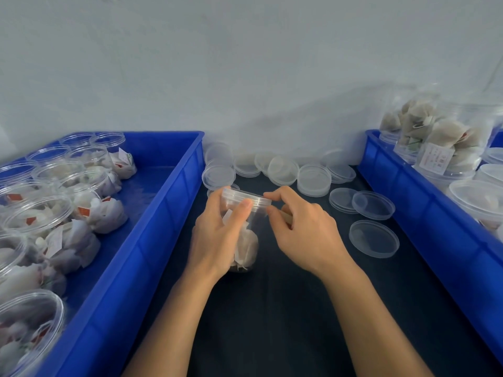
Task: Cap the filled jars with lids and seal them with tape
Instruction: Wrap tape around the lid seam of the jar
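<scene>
A clear plastic jar filled with white tea bags stands on the dark table in the middle, with a clear lid on its mouth. My left hand grips the jar's side, thumb across the lid's rim. My right hand has its fingertips pinched at the lid's right edge, with something small and tan, partly hidden, under the curled fingers. Whether it is tape I cannot tell.
A blue bin on the left holds several open filled jars. A blue bin on the right holds capped filled jars. Loose clear lids and lid stacks lie behind and right of the hands.
</scene>
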Demonstrator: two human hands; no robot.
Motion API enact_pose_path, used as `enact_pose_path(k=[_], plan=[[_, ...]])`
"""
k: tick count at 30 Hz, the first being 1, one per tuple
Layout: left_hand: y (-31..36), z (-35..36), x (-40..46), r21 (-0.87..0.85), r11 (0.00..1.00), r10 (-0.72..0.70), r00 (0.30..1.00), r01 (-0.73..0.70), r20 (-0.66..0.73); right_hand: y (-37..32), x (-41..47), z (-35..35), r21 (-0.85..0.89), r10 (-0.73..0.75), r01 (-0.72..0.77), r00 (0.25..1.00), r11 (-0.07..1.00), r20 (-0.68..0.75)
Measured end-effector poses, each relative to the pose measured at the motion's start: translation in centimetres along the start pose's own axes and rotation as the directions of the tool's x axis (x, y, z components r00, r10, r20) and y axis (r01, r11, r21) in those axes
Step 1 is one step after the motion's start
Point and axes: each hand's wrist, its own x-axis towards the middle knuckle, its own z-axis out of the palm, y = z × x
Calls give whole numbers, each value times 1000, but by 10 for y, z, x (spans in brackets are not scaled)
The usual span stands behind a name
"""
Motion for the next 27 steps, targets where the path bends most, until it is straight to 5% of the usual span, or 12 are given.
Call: enact_pose_path(k=[4, 8, 13, 27], plan=[[0, 2, -4, 87, 996, 22, 999, -19, -31, 1, 0, -1, 6, 1, -1, 1000, 1000, -9], [10, 6, -10, 352, 927, 207, 960, -131, -188, 1, -1, -1, -45, -6, 5, 1000, 999, -24], [11, 12, -12, 486, 863, 215, 971, -137, -109, -4, -2, 1, -90, -17, 15, 1000, 996, -18], [2, 4, -5, 129, 991, 58, 982, -35, -177, 6, 0, -1, -33, -48, 49, 998, 998, 41]])
